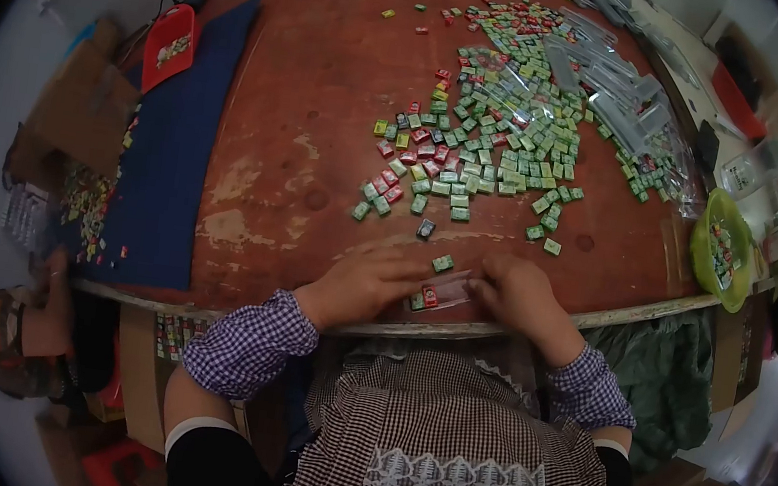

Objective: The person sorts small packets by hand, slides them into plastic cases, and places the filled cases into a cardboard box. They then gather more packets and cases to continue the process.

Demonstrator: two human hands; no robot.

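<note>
At the near edge of the table, a clear plastic sleeve [451, 292] lies between my two hands. A small red box [429, 296] and a small green box [417, 301] are at its left end. My left hand [359, 286] lies beside that end, fingers stretched out and fingertips right at the boxes. The right end is pinched between the thumb and fingers of my right hand [526, 297]. Just beyond the sleeve sits a loose green box [443, 263], and a dark box [426, 229] lies farther up.
Many small green and red boxes [517, 152] spread over the reddish table [276, 132]. Clear plastic sleeves [619, 106] pile up at the right. A yellow-green basket [739, 252] stands at the right edge, a red tray [169, 48] on blue cloth [172, 148] at left. Another person [19, 329] sits at left.
</note>
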